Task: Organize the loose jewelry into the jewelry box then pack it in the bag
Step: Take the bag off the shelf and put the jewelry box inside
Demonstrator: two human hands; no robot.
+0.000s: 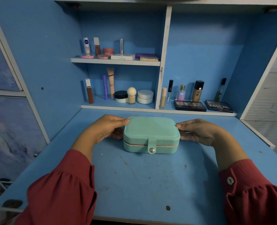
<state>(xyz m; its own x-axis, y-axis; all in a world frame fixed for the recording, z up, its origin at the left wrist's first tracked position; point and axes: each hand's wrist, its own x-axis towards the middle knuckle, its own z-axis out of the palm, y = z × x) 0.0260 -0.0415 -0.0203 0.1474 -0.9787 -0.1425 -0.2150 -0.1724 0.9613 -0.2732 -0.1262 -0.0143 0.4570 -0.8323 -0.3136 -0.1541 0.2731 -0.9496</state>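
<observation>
A mint-green jewelry box (pixel 151 132) sits shut in the middle of the blue desk (pixel 142 181), its front tab fastened with a metal snap (pixel 151 150). My left hand (pixel 104 129) grips the box's left side, thumb on the lid's top corner and fingers curled against the side. My right hand (pixel 198 131) grips the right side the same way. No loose jewelry and no bag are in view.
Behind the desk, blue shelves hold cosmetics: tubes and jars on the upper shelf (pixel 115 61), jars and bottles on the lower left, two dark eyeshadow palettes (pixel 189 106) at lower right. The desk's right edge (pixel 256 133) runs close to my right hand.
</observation>
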